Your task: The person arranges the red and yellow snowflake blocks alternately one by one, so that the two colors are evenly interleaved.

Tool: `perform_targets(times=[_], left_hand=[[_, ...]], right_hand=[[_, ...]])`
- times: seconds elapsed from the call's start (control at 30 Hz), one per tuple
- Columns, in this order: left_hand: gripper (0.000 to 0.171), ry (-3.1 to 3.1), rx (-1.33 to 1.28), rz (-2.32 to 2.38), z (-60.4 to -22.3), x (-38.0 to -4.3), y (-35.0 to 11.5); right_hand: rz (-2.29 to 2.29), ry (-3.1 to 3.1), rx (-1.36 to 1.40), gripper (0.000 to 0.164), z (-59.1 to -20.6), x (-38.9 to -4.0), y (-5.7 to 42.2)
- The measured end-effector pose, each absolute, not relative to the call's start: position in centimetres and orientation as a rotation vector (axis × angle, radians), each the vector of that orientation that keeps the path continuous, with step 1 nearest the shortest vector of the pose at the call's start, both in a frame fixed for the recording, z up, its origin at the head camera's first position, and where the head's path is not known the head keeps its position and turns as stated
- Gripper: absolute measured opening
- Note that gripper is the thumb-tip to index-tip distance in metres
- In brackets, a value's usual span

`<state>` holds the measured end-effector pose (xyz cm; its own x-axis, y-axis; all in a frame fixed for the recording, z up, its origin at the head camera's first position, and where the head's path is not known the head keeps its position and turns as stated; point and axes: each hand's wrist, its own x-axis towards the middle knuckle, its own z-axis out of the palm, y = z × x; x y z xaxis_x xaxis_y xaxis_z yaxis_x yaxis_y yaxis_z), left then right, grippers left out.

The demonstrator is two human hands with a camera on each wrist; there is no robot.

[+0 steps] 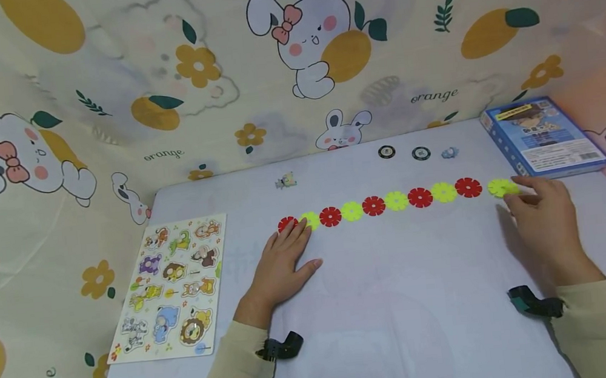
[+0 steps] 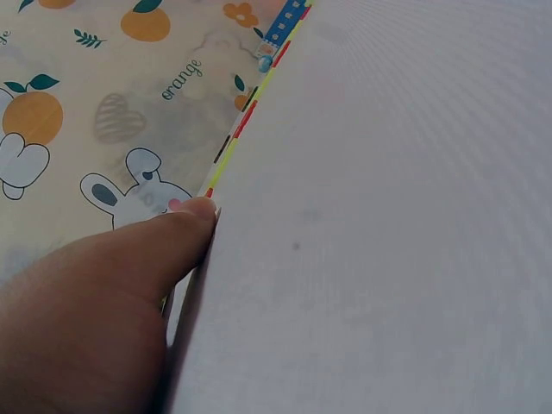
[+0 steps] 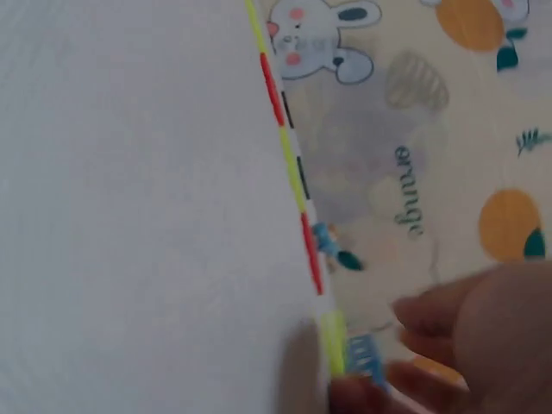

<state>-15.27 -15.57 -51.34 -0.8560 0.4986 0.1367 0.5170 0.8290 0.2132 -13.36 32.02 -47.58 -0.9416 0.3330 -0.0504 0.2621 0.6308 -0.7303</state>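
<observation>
Red and yellow-green flower-shaped plastic discs form a row across the table, in alternating colours. My left hand (image 1: pixel 282 265) lies flat at the row's left end, its fingertips on a red disc (image 1: pixel 286 222) and a yellow-green disc (image 1: pixel 311 220). At the right end, my right hand (image 1: pixel 546 223) pinches the edge of a yellow-green disc (image 1: pixel 499 188) between thumb and finger. A small gap separates that disc from the last red disc (image 1: pixel 468 187). In the right wrist view the held disc (image 3: pixel 331 341) shows edge-on, partly hidden by the fingers.
An animal puzzle board (image 1: pixel 164 339) lies at the left. A blue box (image 1: pixel 550 135) stands at the back right. Behind the row are two round black-and-white chips (image 1: pixel 386 152), a small blue piece (image 1: pixel 450 152) and a small figure piece (image 1: pixel 286 180). A patterned cloth (image 1: pixel 286 123) hangs behind.
</observation>
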Motion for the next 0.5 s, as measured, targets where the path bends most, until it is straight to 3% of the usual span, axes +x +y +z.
perform_targets(times=[0.2, 0.5], left_hand=[[0.074, -2.936, -0.813, -0.378, -51.3, -15.3, -15.6], [0.074, -2.929, -0.814, -0.37, -51.3, -15.3, -15.5]], right_hand=[[0.792, -3.076, -0.179, 0.076, -47.6, -13.5, 30.8], [0.738, -3.131, -0.181, 0.085, -48.3, -13.7, 30.7]])
